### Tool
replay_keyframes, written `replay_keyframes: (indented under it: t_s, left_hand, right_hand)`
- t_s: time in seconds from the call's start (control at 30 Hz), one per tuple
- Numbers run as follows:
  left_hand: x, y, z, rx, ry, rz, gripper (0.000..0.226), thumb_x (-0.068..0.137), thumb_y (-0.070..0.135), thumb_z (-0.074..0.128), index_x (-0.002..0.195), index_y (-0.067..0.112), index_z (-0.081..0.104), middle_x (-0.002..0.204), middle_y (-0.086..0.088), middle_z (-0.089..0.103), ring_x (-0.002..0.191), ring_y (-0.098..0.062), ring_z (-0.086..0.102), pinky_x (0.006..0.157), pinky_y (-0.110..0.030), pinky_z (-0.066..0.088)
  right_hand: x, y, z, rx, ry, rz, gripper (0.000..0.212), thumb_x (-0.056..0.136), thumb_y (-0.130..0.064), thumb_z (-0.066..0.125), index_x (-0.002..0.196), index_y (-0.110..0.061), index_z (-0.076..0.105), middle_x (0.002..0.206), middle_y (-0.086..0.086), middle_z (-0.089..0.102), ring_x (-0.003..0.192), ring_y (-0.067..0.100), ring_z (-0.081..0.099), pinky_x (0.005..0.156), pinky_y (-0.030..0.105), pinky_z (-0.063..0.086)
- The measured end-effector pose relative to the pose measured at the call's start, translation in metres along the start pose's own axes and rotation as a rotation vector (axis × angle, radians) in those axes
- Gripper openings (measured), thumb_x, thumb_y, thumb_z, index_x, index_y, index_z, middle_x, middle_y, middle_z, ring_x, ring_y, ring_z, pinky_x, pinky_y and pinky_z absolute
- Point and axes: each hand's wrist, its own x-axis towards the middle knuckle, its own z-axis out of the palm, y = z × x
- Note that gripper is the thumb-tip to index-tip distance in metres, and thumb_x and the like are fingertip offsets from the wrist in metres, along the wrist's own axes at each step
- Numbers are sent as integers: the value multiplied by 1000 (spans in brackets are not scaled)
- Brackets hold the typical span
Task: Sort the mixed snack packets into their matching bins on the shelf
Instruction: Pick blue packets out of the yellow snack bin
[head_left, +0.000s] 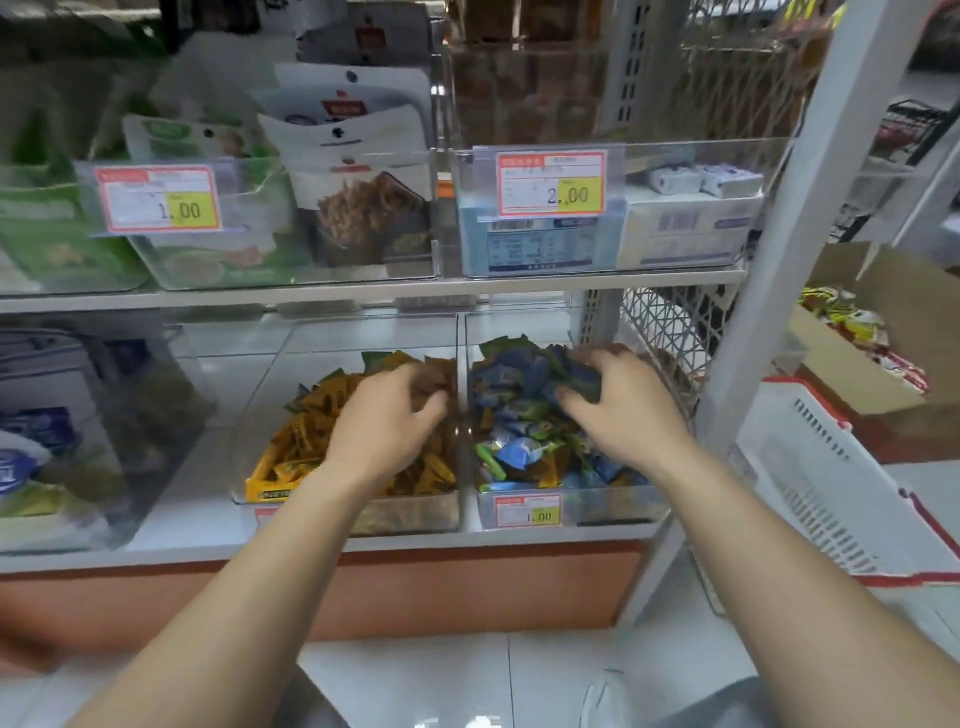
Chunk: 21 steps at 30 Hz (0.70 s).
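Mid-frame, lower shelf (182, 519): my left hand (387, 418) clutches brownish packets (437, 378) over the orange-filled bin (410, 515), my right hand (621, 405) grips blue packets (574, 383) in the neighbouring bin (613, 508). One hand per bin, probably to swap strays.

bright even overhead light, soft motion blur throughout, wide-angle bending at the edges

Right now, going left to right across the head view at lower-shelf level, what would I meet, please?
White bags → yellow-packet bin → blue-packet bin → white basket.
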Motion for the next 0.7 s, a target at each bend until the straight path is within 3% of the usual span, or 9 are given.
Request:
replay_keyframes:
  t_s: [0.07,0.23,0.37,0.47,0.6,0.7]
  left_hand:
    - [-19,-28,-20,56,42,-47,35,91,39,59,121,22,65,112,2,70,104,-20,64,84,-38,55]
    - [-37,-84,-60,123,195,-186,42,85,23,67,126,17,63,123,-10,63,113,-33,57,91,-41,48]
    - [-39,-121,-71,75,238,-277,56,85,18,69,138,14,52,132,-10,57,119,-29,54,96,-41,46]
    - [-41,-146,-62,-80,154,-401,50,88,16,66,136,12,53,124,-9,65,112,-28,62,96,-41,50]
    - [-45,-169,-53,-181,133,-437,33,91,16,59,123,22,63,110,3,72,95,-15,66,83,-26,50]
    - [-46,-178,-54,-220,127,-414,31,91,25,61,121,30,64,105,14,71,81,2,62,71,-15,41]
  right_hand:
    - [-7,-29,6,52,-11,-79,42,89,-44,64,127,-26,63,126,2,62,117,23,56,91,33,47]
    - [4,-102,51,145,-144,-263,32,89,-44,61,118,-32,65,108,-15,57,102,8,55,83,29,46]
    - [47,-148,100,131,-288,-291,34,88,-44,61,119,-30,65,120,-5,65,108,16,60,88,31,50]
    - [84,-179,139,105,-373,-261,32,90,-53,56,117,-37,62,122,-9,61,105,15,56,73,25,43]
    - [117,-215,193,30,-462,-327,44,91,-51,55,131,-33,57,139,-6,57,125,20,53,93,32,40]
    - [129,-225,224,-96,-553,-326,51,91,-55,54,134,-28,53,136,0,58,126,26,52,99,41,43]
